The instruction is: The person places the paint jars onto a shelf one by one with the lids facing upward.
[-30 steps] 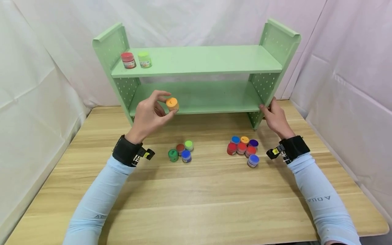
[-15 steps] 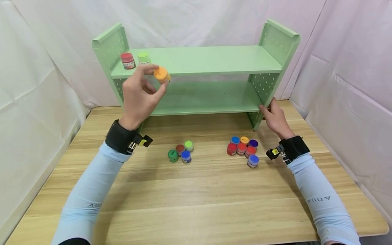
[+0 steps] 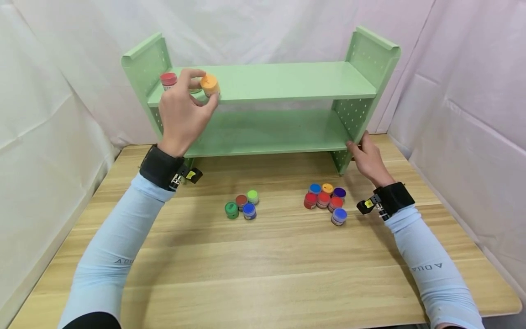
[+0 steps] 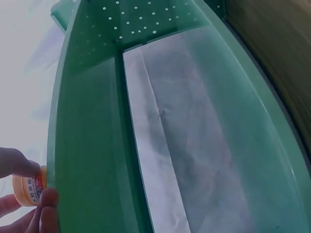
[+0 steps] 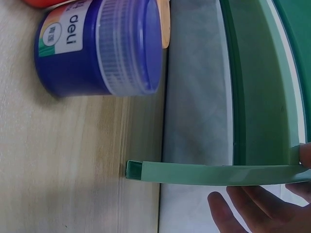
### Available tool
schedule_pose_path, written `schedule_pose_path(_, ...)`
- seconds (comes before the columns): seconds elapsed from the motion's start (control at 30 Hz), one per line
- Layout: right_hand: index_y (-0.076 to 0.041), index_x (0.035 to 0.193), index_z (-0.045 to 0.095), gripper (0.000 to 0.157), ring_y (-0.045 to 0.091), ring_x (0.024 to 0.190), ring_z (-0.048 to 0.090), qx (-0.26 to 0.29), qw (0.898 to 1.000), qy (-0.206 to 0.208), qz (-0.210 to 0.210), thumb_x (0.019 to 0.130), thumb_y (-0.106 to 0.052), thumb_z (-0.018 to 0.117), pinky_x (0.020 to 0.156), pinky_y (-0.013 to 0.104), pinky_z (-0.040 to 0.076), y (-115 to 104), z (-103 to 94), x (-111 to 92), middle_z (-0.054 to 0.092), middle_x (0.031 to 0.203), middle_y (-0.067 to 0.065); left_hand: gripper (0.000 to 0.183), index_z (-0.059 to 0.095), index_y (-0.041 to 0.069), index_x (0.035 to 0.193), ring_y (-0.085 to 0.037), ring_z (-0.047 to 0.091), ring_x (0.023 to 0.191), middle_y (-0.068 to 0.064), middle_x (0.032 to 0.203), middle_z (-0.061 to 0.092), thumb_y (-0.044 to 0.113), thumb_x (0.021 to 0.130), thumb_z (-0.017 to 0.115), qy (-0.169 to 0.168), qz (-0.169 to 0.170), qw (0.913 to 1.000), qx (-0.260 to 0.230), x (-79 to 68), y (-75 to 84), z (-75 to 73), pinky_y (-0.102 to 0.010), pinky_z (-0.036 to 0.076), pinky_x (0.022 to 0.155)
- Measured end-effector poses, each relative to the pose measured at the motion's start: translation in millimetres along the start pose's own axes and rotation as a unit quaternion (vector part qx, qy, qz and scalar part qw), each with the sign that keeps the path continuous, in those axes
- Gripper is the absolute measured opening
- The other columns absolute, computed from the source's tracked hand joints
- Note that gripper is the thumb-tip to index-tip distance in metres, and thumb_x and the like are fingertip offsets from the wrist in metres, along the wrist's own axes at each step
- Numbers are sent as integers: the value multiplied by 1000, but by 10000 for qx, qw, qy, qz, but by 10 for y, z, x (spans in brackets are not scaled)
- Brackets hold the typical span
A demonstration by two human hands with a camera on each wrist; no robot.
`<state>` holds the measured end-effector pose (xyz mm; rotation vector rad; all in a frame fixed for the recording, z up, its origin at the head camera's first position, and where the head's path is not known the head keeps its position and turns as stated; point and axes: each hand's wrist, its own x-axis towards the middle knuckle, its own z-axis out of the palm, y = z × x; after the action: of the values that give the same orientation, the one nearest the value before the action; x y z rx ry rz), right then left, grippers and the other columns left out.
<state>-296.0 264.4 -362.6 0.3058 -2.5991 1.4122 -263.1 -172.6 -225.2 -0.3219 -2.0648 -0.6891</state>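
My left hand (image 3: 182, 114) pinches a small orange-lidded paint jar (image 3: 210, 85) between thumb and fingers, at the front edge of the upper board of a green two-tier shelf (image 3: 279, 80). In the left wrist view the jar's label (image 4: 35, 188) shows beside that edge. A red paint jar (image 3: 168, 80) stands on the upper board at the left. The lime green jar (image 3: 195, 90) near it is mostly hidden behind my hand. My right hand (image 3: 370, 160) grips the shelf's right side panel (image 5: 218, 174) low down, thumb on the inner side and fingers outside.
On the wooden table (image 3: 263, 265), a left group holds green (image 3: 232, 210), brown, lime and blue jars. A right group has several red, blue, purple and orange jars, with a blue-lidded jar (image 3: 339, 216) nearest the front. White cloth (image 3: 263, 27) hangs behind the shelf.
My left hand has carried the orange jar up and to the left, from in front of the lower board to the upper board's front edge. The right hand stays on the side panel.
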Motion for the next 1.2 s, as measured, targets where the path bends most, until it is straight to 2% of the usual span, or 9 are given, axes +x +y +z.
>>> schedule_pose_path(0.23,-14,151,18,60,38,125,50,-20,10000,9,54,101,-40,37,91,52,51,-2,-12,9,40,147,23,35,62,14,112,-19,62,62,-3,108,74,40,89,60,-194,-105,9994,264,61,30,11,-23,26,54)
schedule_pose_path(0.43,-16,152,16,61,38,126,50,-49,10000,-6,55,101,-42,36,92,52,50,13,-13,15,38,148,22,34,64,15,112,-17,37,52,-3,107,74,40,90,57,-475,-194,9967,623,113,63,-1,-30,22,49)
schedule_pose_path(0.53,-15,152,17,61,38,126,50,-49,10000,5,43,101,-42,36,92,51,51,12,-12,24,39,148,23,32,64,15,111,-18,31,51,-6,106,74,38,90,56,-578,-218,9952,763,144,77,-13,-32,20,48)
schedule_pose_path(0.9,-16,152,17,60,38,125,51,-37,10000,3,15,101,-41,36,90,50,52,9,-16,17,39,149,21,35,67,21,117,-28,54,59,-7,99,76,42,90,58,-965,-316,9887,1100,247,82,20,-34,20,47)
schedule_pose_path(1.2,-16,152,17,60,38,124,51,-30,10000,34,11,101,-40,36,91,52,51,-1,-28,5,40,147,22,36,67,21,118,-31,62,66,-7,99,76,43,90,59,-965,-310,9866,1275,292,78,58,-34,22,47)
